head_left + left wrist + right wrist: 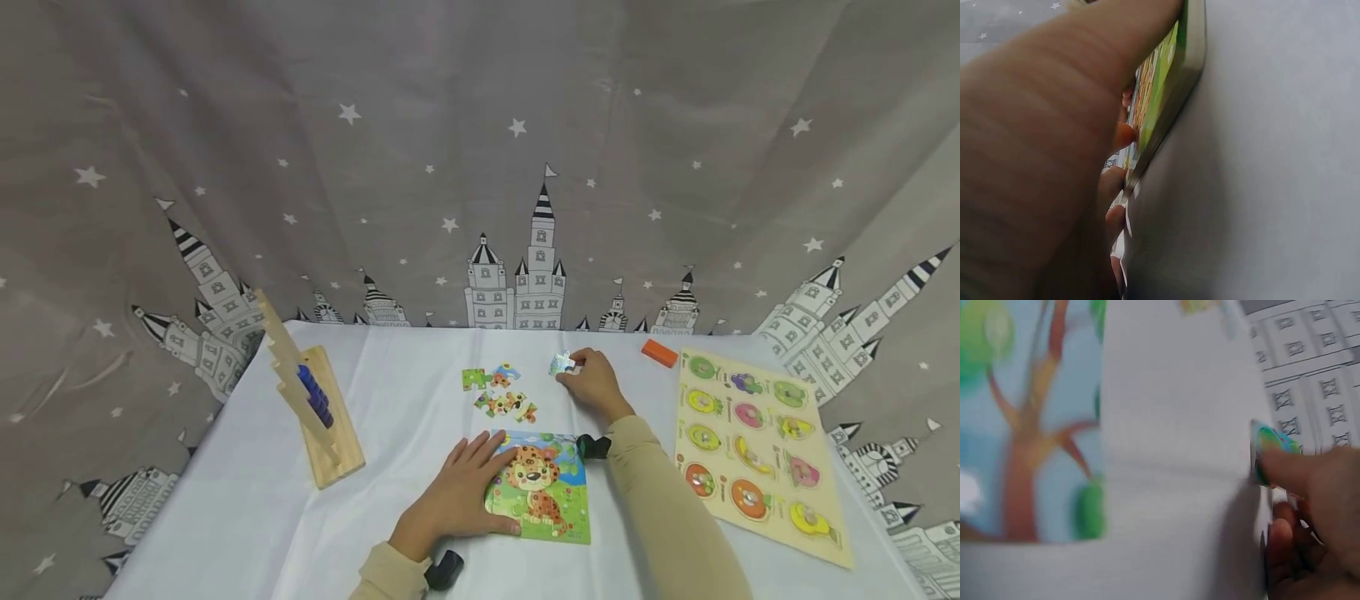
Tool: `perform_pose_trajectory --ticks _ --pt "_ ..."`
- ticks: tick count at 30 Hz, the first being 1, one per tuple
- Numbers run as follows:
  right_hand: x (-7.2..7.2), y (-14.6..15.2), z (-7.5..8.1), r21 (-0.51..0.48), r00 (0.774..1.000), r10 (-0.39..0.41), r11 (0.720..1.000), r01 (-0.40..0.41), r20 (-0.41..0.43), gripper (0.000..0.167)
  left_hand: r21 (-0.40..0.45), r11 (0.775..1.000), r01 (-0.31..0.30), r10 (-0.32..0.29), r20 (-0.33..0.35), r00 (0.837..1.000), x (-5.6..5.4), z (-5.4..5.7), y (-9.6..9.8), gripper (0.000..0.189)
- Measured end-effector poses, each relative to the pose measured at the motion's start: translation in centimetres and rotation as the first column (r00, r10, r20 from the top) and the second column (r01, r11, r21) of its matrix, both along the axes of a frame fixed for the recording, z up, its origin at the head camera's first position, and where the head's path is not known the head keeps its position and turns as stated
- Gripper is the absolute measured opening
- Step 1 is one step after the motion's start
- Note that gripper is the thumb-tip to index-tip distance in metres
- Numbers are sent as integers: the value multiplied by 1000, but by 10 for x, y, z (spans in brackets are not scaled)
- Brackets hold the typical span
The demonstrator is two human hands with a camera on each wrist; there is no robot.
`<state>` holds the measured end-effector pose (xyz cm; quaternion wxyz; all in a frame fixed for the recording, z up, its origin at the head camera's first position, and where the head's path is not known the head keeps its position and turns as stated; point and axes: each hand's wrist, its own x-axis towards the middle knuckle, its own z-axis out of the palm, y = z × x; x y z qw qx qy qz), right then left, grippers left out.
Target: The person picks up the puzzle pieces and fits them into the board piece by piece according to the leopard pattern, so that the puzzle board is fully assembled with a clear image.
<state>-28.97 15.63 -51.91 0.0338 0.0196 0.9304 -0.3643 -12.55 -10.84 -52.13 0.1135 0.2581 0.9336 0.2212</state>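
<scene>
Two bare hands, tan sleeves, white cloth (405,375) below with soft creases. Left hand (461,492), lower middle of the head frame: fingers fairly straight, slightly spread, resting on the left side of the puzzle (543,492); thumb out along its lower edge. Puzzle is a squarish flat slab, glossy print, spotted cub on green and blue; left wrist view shows a thick, pale, rounded edge. Right hand (596,385), right of centre: thumb and index pinch the piece (559,364), thin, knobbed outline, washed out by glare from above; right wrist view shows green and blue print on it. The other right fingers curl loosely under, partly hidden. Loose pieces (474,379) sit near centre, just above the puzzle, interlocking tabs and notches, some touching. Mid-left: rack (348,462), bare wood, flat base, stepped uprights, blue beads (315,397) in a row. Right side: fruit board (757,454), pale wood, rounded fruit shapes. Orange block (659,352), plain oblong, just off its upper left corner. Grey curtain (420,100) behind, stars and castles printed.
</scene>
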Motion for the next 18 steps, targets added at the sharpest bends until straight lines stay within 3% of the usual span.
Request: perform_pose_trajectory --ticks 4,7,12,18 --pt "14 2 5 -121 997 -83 989 82 -3 26 1 1000 -3 3 0 1000 -1 -1 -1 108" --pt "33 5 9 -191 995 -97 977 96 7 22 -7 1000 -7 7 -14 1000 -2 -1 -2 108" --pt "73 10 14 -277 1000 11 961 -9 7 25 6 1000 -2 2 -23 1000 -2 0 -3 108" --pt "113 17 18 -199 989 148 969 -145 1 33 17 1000 6 -6 -16 1000 0 1 1 107"
